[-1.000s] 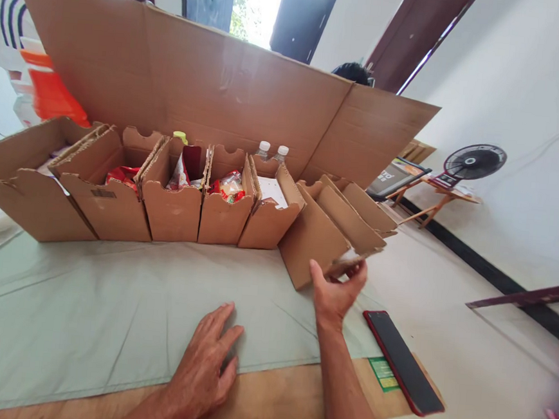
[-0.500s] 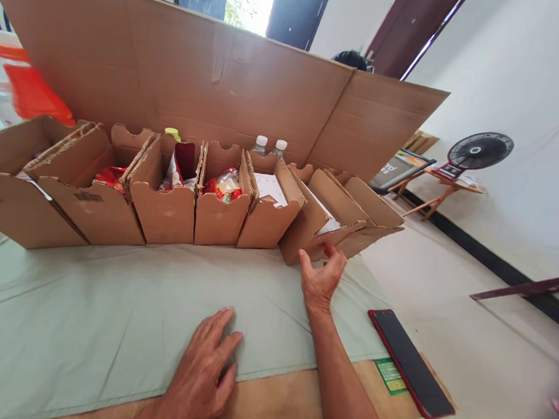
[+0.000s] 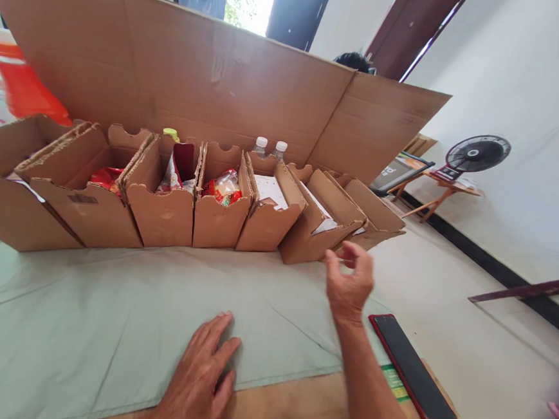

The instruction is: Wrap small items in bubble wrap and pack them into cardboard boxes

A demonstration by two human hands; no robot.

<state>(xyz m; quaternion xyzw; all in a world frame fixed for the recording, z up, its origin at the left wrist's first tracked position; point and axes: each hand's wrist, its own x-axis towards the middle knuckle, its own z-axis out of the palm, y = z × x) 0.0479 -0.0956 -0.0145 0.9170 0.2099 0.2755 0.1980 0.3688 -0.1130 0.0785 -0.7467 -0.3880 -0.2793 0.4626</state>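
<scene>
A row of open cardboard boxes (image 3: 163, 216) stands on a pale green cloth (image 3: 107, 312), with a tall cardboard sheet (image 3: 212, 75) behind. The middle boxes hold red snack packets (image 3: 223, 187); bottles (image 3: 261, 145) show behind them. The rightmost cardboard boxes (image 3: 329, 223) lean to the left against the row. My right hand (image 3: 350, 283) hovers just in front of them, fingers apart, holding nothing. My left hand (image 3: 198, 380) lies flat on the cloth near the table's front edge.
A dark phone in a red case (image 3: 412, 368) lies right of my right arm, over a green card (image 3: 395, 382). A black fan (image 3: 477, 154) and a small wooden stand (image 3: 427, 182) are at the right wall. A person in white and orange (image 3: 13, 82) stands behind the cardboard, at the left.
My right hand let go of the rightmost box, which now stands against the row, then drew back toward me and to the right. My left hand has stayed put.
</scene>
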